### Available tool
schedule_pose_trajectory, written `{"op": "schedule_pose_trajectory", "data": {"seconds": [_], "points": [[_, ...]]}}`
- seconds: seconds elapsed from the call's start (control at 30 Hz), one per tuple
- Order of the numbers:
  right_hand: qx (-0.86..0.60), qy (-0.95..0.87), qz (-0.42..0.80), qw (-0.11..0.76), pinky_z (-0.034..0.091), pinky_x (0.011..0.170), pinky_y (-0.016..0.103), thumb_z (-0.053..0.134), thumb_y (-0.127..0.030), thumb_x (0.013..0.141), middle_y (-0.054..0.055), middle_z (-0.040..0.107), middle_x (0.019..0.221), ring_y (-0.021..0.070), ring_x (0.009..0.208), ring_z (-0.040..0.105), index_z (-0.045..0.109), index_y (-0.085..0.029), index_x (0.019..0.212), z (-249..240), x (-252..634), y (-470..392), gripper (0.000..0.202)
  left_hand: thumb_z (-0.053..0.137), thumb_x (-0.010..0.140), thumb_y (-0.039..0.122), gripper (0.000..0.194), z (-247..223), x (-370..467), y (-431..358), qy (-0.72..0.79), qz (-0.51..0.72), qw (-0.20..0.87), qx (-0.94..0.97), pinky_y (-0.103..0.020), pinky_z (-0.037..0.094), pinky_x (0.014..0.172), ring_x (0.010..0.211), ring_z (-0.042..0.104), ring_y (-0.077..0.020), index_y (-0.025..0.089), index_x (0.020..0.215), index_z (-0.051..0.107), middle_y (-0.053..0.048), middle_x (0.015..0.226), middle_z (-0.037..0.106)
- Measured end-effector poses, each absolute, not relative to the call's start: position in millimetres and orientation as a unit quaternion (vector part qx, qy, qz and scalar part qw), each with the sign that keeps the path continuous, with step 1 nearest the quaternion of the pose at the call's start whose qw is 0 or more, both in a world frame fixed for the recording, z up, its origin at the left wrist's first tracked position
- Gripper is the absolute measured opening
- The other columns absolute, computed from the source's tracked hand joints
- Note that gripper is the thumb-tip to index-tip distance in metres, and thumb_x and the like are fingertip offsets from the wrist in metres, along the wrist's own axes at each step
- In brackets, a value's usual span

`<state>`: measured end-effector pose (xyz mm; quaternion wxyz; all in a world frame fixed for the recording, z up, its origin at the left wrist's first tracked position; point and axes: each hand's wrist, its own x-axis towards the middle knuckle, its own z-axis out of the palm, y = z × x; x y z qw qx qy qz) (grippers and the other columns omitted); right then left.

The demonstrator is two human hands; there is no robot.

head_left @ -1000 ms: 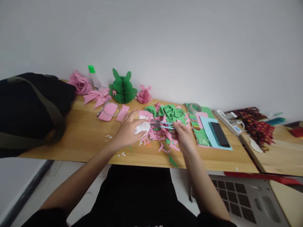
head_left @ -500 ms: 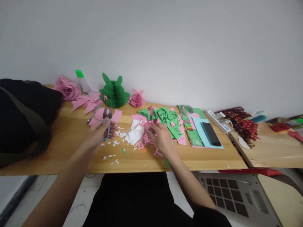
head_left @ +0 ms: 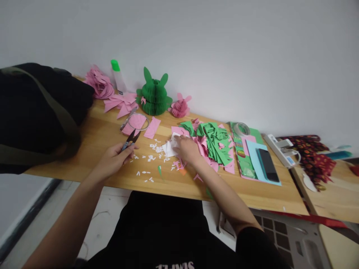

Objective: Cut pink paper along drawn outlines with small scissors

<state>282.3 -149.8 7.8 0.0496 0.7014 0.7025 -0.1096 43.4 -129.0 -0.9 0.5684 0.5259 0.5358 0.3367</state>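
My left hand [head_left: 119, 155] is closed around blue-handled thread snips [head_left: 131, 139], their dark blades spread apart and pointing away from me. In front of the blades lie pink paper pieces [head_left: 152, 127] and a clear round ring [head_left: 139, 122]. My right hand [head_left: 187, 148] has its fingers curled on a crumpled white paper [head_left: 169, 148], partly hiding it. Beside that hand spreads a heap of green paper strips [head_left: 214, 142] mixed with pink paper scraps [head_left: 229, 164]. Tiny white paper bits [head_left: 151, 158] are scattered between my hands.
Along the wall stand a green paper rabbit [head_left: 154, 95], a small pink one [head_left: 180, 107], a glue bottle [head_left: 119, 78] and a pink paper pile [head_left: 99, 83]. A dark bag [head_left: 36, 112] occupies the left. On the right are a phone [head_left: 267, 165], tape roll [head_left: 241, 129] and power strip [head_left: 279, 149].
My right hand has moved from the pink scraps onto the white paper. The snips in my left hand have tilted to the right. My view has shifted, turning slightly left.
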Motion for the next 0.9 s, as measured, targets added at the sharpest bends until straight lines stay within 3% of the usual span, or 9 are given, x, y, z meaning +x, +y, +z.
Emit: {"op": "schedule_pose_trajectory", "data": {"seconds": [0.17,0.37,0.53,0.63,0.77,0.9], "points": [[0.700,0.697,-0.144,0.052,0.048,0.077,0.033,0.057,-0.015,0.086,0.016,0.068,0.109,0.0253,0.094,0.066,0.066,-0.014,0.106,6,291,-138,0.022,0.067,0.063,0.051,0.039,-12,32,-127,0.552,0.334,0.567,0.512,-0.024,0.025,0.046,0.046,0.039,-0.0075,0.015,0.079,0.065,0.005,0.057,0.051],[0.699,0.695,-0.165,-0.024,0.045,0.075,0.029,0.059,-0.013,0.078,0.010,0.068,0.096,0.0204,0.086,0.062,0.064,-0.015,0.092,9,316,-147,0.015,0.067,0.065,0.052,0.040,-17,18,-129,0.578,0.336,0.549,0.502,-0.024,0.026,0.046,0.047,0.039,-0.0078,0.015,0.080,0.063,0.004,0.058,0.052],[0.702,0.619,-0.256,-0.242,0.042,0.060,0.027,0.058,-0.024,0.072,-0.002,0.056,0.068,0.0150,0.060,0.052,0.052,-0.020,0.079,8,338,-164,0.009,0.066,0.068,0.053,0.041,-23,12,-133,0.585,0.323,0.551,0.500,-0.023,0.027,0.047,0.047,0.039,-0.0075,0.014,0.081,0.063,0.003,0.059,0.053],[0.689,0.571,-0.307,-0.324,0.044,0.058,0.029,0.058,-0.028,0.069,-0.002,0.055,0.070,0.0149,0.059,0.051,0.050,-0.021,0.080,7,343,-173,0.015,0.066,0.068,0.052,0.041,-24,9,-135,0.582,0.330,0.551,0.499,-0.023,0.027,0.047,0.047,0.039,-0.0071,0.014,0.082,0.063,0.004,0.058,0.052],[0.692,0.577,-0.281,-0.330,0.046,0.060,0.029,0.061,-0.023,0.066,0.002,0.063,0.084,0.0156,0.064,0.054,0.060,-0.019,0.103,11,343,-182,0.038,0.067,0.068,0.048,0.038,-20,11,-137,0.575,0.340,0.558,0.493,-0.023,0.027,0.046,0.047,0.039,-0.0071,0.014,0.083,0.063,0.004,0.059,0.053],[0.669,0.616,-0.274,-0.313,0.049,0.070,0.032,0.061,-0.024,0.070,0.005,0.067,0.086,0.0193,0.077,0.061,0.072,-0.019,0.091,15,345,-184,0.025,0.066,0.070,0.043,0.031,-19,13,-138,0.556,0.356,0.560,0.501,-0.023,0.026,0.046,0.046,0.039,-0.0065,0.014,0.081,0.063,0.004,0.059,0.053]]}}
